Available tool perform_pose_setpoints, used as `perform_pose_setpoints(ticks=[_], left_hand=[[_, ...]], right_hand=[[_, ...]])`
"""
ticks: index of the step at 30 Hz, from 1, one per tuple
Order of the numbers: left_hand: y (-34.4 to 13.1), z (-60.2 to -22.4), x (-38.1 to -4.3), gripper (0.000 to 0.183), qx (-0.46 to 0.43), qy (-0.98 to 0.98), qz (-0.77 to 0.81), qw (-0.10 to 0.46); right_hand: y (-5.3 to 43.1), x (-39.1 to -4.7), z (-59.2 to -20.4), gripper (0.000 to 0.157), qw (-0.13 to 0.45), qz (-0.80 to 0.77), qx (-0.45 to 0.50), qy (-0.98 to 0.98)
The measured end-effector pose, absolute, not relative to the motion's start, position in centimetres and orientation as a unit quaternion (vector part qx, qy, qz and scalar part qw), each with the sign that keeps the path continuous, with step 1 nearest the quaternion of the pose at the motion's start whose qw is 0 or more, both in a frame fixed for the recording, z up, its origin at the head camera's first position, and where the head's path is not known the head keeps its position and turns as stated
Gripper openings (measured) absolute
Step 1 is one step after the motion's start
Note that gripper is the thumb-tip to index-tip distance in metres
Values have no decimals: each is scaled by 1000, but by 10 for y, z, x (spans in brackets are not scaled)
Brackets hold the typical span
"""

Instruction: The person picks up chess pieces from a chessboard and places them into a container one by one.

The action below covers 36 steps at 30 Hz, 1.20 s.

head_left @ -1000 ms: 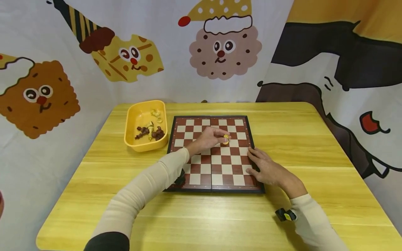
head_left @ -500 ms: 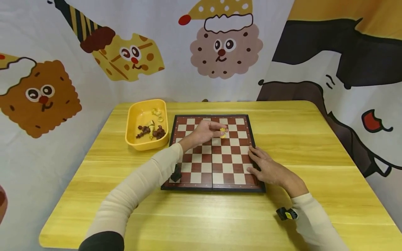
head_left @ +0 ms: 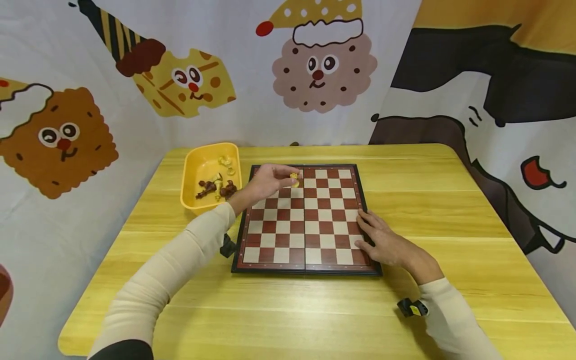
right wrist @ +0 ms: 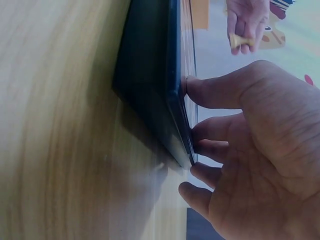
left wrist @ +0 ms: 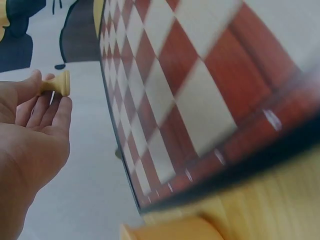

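Observation:
Between thumb and fingers, my left hand pinches a pale yellow chess piece, held above the far-left part of the chessboard. In the left wrist view the chess piece lies sideways, its round base pointing away from the palm. My right hand rests at the board's right edge, its fingers relaxed. Seen from the right wrist, the thumb touches the top of the board's dark rim and the other fingers sit along its side. The board lies open, its red and white squares bare.
Left of the board stands a yellow tray with several dark brown pieces and yellow pieces in it. Both are on a wooden table. A curtain with cartoon prints hangs right behind the table.
My left hand has moved left and away from me over the board, carrying the yellow chess piece from right of the middle fold to about the fold. The right hand stays put.

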State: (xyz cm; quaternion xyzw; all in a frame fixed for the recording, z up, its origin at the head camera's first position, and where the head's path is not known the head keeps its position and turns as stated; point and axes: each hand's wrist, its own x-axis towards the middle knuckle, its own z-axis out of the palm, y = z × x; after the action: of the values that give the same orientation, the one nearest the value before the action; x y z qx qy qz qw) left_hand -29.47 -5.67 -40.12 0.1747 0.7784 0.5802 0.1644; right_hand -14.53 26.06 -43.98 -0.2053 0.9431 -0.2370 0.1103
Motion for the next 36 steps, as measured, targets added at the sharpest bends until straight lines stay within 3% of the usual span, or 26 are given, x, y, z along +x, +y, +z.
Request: perform_pose_setpoints(ticks=[18,36], left_hand=[[-170,-406,-276,33,126,804,576,76],[-221,-412,-276,37,64,802,593,23]], right_hand=[[263,-143,-442,68,108,-242,-205,942],[259,-143,-445,68,109,-245,-200,942]])
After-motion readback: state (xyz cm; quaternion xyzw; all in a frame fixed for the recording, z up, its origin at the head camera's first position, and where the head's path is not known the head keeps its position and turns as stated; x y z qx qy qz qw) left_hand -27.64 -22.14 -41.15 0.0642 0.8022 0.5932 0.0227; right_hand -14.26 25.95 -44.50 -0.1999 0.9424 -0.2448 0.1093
